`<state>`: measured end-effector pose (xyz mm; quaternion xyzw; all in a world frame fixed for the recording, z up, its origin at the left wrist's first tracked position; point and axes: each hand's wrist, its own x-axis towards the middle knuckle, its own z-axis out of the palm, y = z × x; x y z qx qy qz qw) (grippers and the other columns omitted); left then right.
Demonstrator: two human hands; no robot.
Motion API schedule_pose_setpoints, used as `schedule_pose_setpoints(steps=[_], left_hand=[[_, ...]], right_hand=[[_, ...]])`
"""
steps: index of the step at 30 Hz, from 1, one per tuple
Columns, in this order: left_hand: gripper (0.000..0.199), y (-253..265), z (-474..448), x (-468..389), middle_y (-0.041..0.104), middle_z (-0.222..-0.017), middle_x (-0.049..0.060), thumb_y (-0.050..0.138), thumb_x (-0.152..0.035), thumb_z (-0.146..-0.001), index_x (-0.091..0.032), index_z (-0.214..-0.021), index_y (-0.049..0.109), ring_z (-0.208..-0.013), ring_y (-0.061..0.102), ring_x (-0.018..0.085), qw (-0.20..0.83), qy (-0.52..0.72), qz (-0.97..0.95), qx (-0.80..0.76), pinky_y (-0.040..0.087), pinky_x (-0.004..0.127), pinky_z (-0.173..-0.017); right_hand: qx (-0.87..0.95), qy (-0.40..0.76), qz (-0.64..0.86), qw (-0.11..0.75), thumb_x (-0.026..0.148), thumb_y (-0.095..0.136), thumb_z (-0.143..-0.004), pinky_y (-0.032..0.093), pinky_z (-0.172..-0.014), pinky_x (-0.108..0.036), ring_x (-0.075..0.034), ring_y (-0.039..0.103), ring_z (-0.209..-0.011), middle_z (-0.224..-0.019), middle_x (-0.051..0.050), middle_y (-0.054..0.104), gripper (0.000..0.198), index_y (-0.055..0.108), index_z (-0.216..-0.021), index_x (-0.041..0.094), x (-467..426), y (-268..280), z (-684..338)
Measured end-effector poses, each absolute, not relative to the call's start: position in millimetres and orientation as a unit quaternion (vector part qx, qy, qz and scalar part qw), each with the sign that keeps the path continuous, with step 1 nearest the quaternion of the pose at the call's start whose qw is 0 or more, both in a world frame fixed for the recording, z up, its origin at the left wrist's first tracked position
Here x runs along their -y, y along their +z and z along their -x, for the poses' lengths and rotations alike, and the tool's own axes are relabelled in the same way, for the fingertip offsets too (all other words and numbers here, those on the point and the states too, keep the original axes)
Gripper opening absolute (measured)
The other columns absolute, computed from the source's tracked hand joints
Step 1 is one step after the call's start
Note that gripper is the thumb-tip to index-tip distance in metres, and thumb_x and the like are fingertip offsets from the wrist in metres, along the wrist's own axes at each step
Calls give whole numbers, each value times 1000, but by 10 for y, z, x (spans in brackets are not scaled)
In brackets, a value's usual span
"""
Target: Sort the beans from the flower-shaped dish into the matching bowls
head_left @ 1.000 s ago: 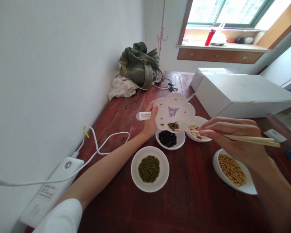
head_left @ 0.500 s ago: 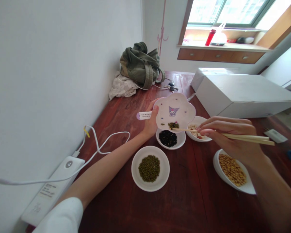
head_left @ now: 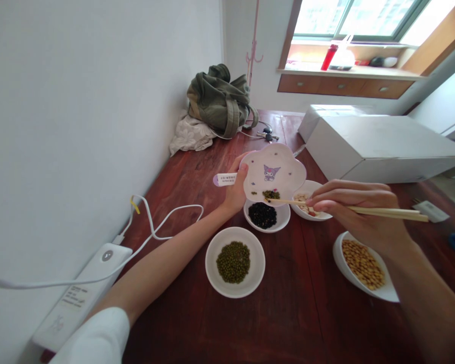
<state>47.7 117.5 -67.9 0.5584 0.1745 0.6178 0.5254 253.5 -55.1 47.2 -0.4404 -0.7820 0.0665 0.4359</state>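
My left hand point(head_left: 236, 188) grips the left edge of a flower-shaped plate point(head_left: 288, 164) with a cartoon print, tilted above the bowls. A small heap of green and black beans point(head_left: 271, 194) lies at its lower edge. In my right hand point(head_left: 356, 207) is a pair of chopsticks point(head_left: 387, 213), their tips at the heap. Below the plate stands a white bowl of black beans point(head_left: 263, 216). Beside it is a bowl of pale and reddish nuts point(head_left: 309, 207), partly hidden by my right hand. Nearer stand a bowl of green mung beans point(head_left: 233, 262) and a bowl of yellow soybeans point(head_left: 363, 264).
On the left lies a white power strip point(head_left: 83, 298) with a looping white cable point(head_left: 153, 222). A green bag point(head_left: 220, 103) rests on patterned cloth point(head_left: 193, 134) by the wall. A large white box point(head_left: 379, 146) takes up the back right, with keys point(head_left: 268, 135) near it.
The chopstick tips have shifted very slightly along the plate's lower edge, and my right hand has moved up a little. The plate and bowls look almost unchanged.
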Motion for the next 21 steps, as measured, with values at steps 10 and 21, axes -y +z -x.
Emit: schedule_pose_setpoints(steps=[10, 21], left_hand=[[40, -643, -475, -1159, 81, -116, 6, 58, -63, -105, -38, -132, 74, -119, 75, 34, 510, 616, -571, -187, 63, 52, -100], [39, -660, -475, -1165, 83, -118, 6, 58, -63, -106, -37, -130, 75, -121, 74, 35, 515, 614, -568, -184, 61, 51, -100]], right_hand=[[780, 69, 443, 437, 19, 80, -100, 62, -74, -24, -14, 79, -78, -93, 0, 85, 15, 84, -86, 24, 559, 491, -2570], [751, 3, 464, 470, 16, 76, -100, 62, -67, -27, -16, 80, -76, -93, -1, 86, 18, 86, -88, 26, 608, 514, -2551]])
